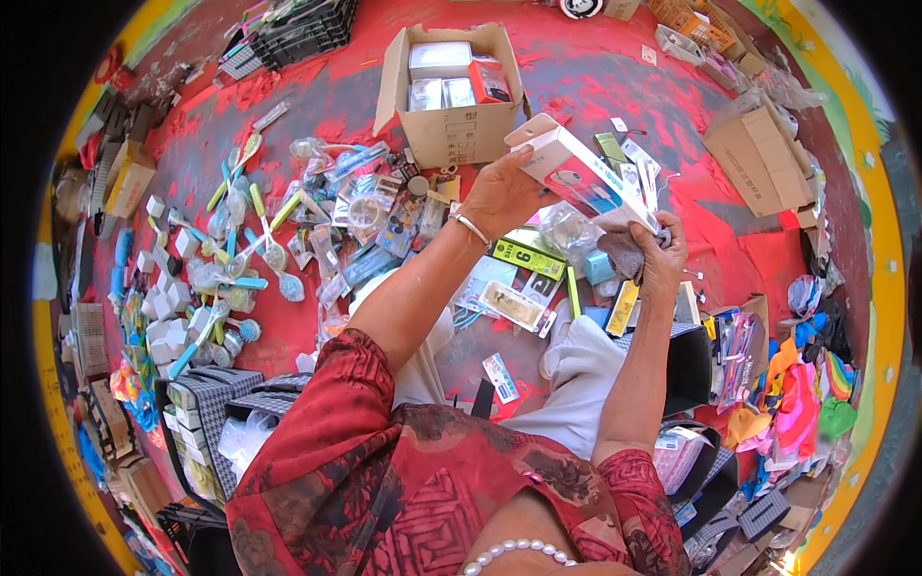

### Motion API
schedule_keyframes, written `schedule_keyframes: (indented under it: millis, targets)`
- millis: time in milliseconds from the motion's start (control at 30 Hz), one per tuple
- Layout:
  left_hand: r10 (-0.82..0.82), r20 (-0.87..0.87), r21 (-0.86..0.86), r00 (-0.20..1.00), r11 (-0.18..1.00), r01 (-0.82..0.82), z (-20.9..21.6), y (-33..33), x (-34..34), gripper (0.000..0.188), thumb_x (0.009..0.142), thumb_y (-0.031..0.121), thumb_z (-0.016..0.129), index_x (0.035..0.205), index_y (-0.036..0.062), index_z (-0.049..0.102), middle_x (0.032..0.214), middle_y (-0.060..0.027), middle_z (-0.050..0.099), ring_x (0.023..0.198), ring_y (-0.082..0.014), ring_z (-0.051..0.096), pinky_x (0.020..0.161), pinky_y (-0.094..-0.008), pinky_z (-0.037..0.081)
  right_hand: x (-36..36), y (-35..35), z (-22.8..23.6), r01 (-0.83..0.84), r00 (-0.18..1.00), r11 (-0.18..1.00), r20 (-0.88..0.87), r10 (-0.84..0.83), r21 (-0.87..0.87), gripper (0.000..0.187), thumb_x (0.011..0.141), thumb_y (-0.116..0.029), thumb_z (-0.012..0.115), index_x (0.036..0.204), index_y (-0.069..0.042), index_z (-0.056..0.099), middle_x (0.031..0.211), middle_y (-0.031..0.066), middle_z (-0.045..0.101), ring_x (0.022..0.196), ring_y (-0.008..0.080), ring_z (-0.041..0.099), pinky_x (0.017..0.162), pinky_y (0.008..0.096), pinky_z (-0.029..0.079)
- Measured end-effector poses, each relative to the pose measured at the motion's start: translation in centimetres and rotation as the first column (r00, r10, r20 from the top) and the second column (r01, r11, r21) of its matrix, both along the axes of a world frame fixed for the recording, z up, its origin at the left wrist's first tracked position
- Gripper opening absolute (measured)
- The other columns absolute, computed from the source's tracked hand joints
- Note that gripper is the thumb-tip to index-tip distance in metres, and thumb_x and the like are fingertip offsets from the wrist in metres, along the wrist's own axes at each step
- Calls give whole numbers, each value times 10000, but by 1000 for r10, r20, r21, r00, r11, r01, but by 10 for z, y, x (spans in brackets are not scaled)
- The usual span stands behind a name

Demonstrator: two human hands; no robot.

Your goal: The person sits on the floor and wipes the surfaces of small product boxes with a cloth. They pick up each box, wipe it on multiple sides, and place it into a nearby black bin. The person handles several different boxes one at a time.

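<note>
A white and pink product box [588, 171] is held up at a tilt in front of me, its flap standing out at the far left end. My left hand [504, 197], with a bangle at the wrist, is closed on that end. At the near right end, my right hand [663, 254] is closed on a crumpled grey cloth [622, 252], which lies against the box's lower edge. Just beyond the box stands an open cardboard carton [461, 137] holding several white boxes and a red one [489, 82].
Loose packaged goods [384, 211] cover the red floor, with long-handled brushes [274, 252] to the left. Checked storage boxes [230, 403] flank my legs. At the right are another carton [759, 158] and colourful plastic bags [797, 403]. A black crate [303, 34] stands far left.
</note>
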State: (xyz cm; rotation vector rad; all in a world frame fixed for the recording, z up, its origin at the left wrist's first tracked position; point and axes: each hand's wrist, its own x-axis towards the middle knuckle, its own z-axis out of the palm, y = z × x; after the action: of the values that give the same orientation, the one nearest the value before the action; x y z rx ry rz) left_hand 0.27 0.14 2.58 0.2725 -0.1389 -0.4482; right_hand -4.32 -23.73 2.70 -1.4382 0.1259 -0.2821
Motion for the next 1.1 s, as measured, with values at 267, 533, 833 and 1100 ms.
schedule_keyframes:
  millis: [267, 533, 833, 1100]
  targets:
    - [-4, 32, -40, 999, 999, 6, 1, 4, 2, 432, 811, 161, 594, 1212, 69, 462, 1191, -111, 515, 1141, -264, 459, 991, -482, 338, 0, 5, -1, -124, 989, 988, -91, 115, -93, 352, 699, -85, 759, 1009, -32, 600, 860, 3, 604, 725, 66, 542, 659, 205, 444]
    - [-7, 61, 127, 998, 992, -1, 1, 2, 1, 402, 837, 164, 577, 1211, 70, 465, 1179, -86, 523, 1121, -227, 467, 961, -434, 354, 2, 8, -8, -224, 953, 926, -265, 144, -305, 330, 733, -111, 714, 1022, 7, 607, 827, 12, 619, 728, 81, 549, 662, 222, 445]
    - [-18, 141, 223, 990, 975, -14, -3, 6, 4, 275, 848, 108, 558, 1108, 28, 518, 1107, -110, 573, 1023, -237, 541, 894, -411, 420, -1, 12, -7, -118, 985, 747, -174, 3, -655, 293, 714, -151, 663, 984, -41, 635, 788, 108, 638, 694, 162, 586, 658, 278, 440]
    - [25, 111, 162, 994, 986, -43, 3, -1, 3, 432, 852, 171, 551, 1259, 98, 425, 1279, -173, 430, 1181, -303, 427, 965, -539, 330, -3, 10, -8, 18, 994, 802, -77, -79, -596, 242, 725, -109, 679, 948, -29, 634, 720, 12, 591, 658, 59, 505, 622, 218, 421]
